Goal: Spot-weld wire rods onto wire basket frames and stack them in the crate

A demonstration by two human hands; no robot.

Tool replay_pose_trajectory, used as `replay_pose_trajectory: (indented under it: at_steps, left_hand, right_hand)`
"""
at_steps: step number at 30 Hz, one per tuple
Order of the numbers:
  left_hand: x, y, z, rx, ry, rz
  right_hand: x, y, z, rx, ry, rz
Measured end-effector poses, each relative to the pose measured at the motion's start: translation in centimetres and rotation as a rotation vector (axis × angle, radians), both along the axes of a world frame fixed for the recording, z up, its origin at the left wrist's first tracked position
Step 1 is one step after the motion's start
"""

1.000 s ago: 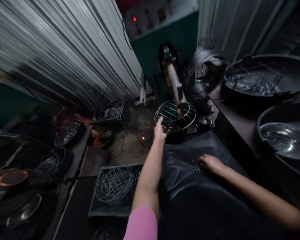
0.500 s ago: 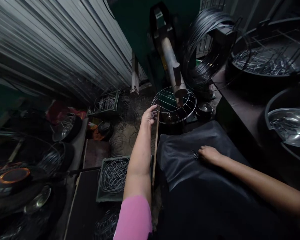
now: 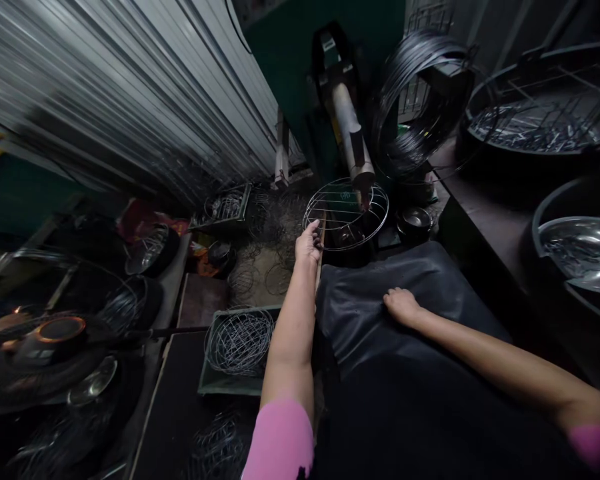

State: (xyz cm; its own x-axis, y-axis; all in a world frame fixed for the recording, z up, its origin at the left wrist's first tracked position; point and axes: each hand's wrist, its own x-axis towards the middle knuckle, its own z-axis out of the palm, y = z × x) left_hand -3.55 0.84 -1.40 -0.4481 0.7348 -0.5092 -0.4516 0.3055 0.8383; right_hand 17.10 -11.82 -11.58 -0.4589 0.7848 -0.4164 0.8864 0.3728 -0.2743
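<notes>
My left hand [image 3: 307,243] reaches forward and grips the near left rim of a round wire grid [image 3: 345,212]. The grid lies under the tip of a welding machine's arm [image 3: 353,143]. My right hand [image 3: 401,306] rests knuckles up on a black sheet [image 3: 430,287] spread in front of me, with its fingers curled. Whether it holds anything is hidden.
A coil of wire [image 3: 420,100] hangs right of the machine. Dark basins [image 3: 535,127] with metal pieces stand at right, and a steel bowl [image 3: 580,250] sits in another. A green tray [image 3: 237,347] of wire grids lies at lower left. Corrugated metal wall at left.
My left hand stayed on the grid's rim while the view shifted. My right hand slid a little left on the black sheet, and the small wire piece beside it is no longer visible.
</notes>
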Motion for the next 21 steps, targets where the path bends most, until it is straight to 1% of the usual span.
replay_pose_trajectory:
  at_steps: [4,6,7,9,12,14,15,17,19,21]
  left_hand:
    - [0.2,-0.6,0.2,-0.019,-0.002,0.016]
    - [0.3,-0.7,0.3,-0.02,-0.007,0.024]
    - [0.3,-0.7,0.3,-0.018,-0.01,0.028]
    - [0.4,-0.8,0.2,-0.01,-0.014,0.031]
    - [0.3,-0.8,0.1,-0.011,-0.017,0.025]
    - [0.3,-0.8,0.1,-0.013,-0.018,0.016]
    - [0.3,-0.8,0.1,-0.016,-0.018,0.014]
    - [0.3,-0.7,0.1,-0.02,-0.014,0.012]
    - [0.3,-0.7,0.0,-0.02,-0.012,0.011]
    - [0.3,-0.6,0.0,-0.024,-0.007,0.013]
  right_hand:
    - [0.7,-0.4,-0.5,-0.021,0.09,-0.04]
    - [1.6,-0.3,-0.3,-0.033,0.154,-0.057]
    - [2.0,-0.3,-0.1,-0.051,0.218,-0.09]
    - [3.1,-0.4,0.5,-0.153,0.429,-0.227]
    - [5.2,-0.7,1.9,-0.388,0.809,-0.511]
    - [6.8,-0.9,2.6,-0.456,0.928,-0.633]
    - [7.5,-1.0,2.8,-0.456,0.945,-0.672]
    - [8.8,-1.1,2.7,-0.424,0.916,-0.708]
    - [9.7,-1.2,2.1,-0.38,0.837,-0.698]
    - [10.0,-1.4,1.2,-0.319,0.743,-0.656]
